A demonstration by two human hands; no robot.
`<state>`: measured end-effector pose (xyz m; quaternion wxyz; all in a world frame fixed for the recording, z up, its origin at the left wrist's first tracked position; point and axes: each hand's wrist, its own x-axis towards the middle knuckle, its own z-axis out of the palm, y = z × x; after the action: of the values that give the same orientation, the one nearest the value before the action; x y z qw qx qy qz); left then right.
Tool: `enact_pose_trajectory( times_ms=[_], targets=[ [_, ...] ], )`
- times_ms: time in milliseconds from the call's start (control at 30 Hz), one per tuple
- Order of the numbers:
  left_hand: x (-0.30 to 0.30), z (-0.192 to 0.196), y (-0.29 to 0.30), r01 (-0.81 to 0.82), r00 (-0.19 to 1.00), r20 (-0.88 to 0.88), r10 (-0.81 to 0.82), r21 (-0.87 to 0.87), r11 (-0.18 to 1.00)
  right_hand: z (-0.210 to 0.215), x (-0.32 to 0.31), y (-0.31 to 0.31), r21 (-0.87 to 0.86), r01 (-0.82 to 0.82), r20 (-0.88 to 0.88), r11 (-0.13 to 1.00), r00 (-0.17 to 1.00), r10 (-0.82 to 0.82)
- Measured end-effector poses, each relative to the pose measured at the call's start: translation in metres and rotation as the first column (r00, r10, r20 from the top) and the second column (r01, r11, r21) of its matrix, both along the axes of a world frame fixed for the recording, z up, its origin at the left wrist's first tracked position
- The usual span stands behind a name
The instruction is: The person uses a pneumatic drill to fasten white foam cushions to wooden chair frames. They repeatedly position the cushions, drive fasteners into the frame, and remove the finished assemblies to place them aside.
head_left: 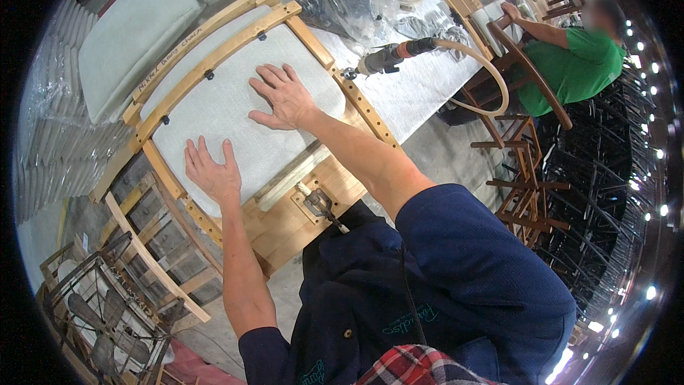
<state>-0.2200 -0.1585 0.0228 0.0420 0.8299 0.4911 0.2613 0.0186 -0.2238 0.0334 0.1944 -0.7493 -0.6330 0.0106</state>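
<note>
A pale grey upholstered panel (pixel 221 100) lies inside a wooden jig frame (pixel 313 39) on the bench in front of me. My left hand (pixel 214 170) rests flat on the panel's near left part, fingers spread. Farther right, my right hand (pixel 283 98) is laid on the same panel with its fingers apart. Small black clips (pixel 209 74) sit along the curved far rail. Close to my body, a metal toggle clamp (pixel 318 203) is mounted on the wooden base board (pixel 285 232), beside a padded bar (pixel 291 175) along the panel's near edge.
An orange-and-black air tool (pixel 399 55) with a tan hose (pixel 499 75) lies right of the jig. Beyond are clear plastic bags (pixel 342 0) and large pale cushions (pixel 139 36). A caged fan (pixel 107 321) stands lower left. A person in green (pixel 577 64) handles a brown chair frame (pixel 531 71).
</note>
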Motion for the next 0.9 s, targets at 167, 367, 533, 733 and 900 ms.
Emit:
enact_pose_trajectory(
  times_ms=[167,367,533,733,900],
  targets=[
    [-0.0007,-0.0008,0.0007,0.002,1.000,0.014,-0.001,-0.004,1.000,0.0004,0.0001,0.0004,-0.013,-0.002,-0.012,1.000,1.000,0.002],
    [0.0005,0.0003,-0.0005,-0.009,1.000,-0.013,0.009,-0.034,0.999,-0.0011,0.0009,-0.0004,0.000,0.000,-0.013,1.000,1.000,0.000],
    [0.0000,0.0003,-0.0002,-0.016,1.000,-0.015,0.016,-0.049,0.999,0.0003,0.0002,0.0003,0.003,-0.001,0.003,1.000,1.000,0.001],
    [-0.0001,0.0010,0.0001,-0.022,0.999,-0.029,0.020,-0.072,0.997,-0.0027,0.0007,0.0006,0.016,0.001,0.008,1.000,1.000,-0.001],
    [0.0000,0.0004,0.0001,-0.017,1.000,-0.019,0.016,-0.048,0.999,-0.0013,0.0003,0.0007,0.008,0.001,0.013,1.000,1.000,-0.001]
  ],
)
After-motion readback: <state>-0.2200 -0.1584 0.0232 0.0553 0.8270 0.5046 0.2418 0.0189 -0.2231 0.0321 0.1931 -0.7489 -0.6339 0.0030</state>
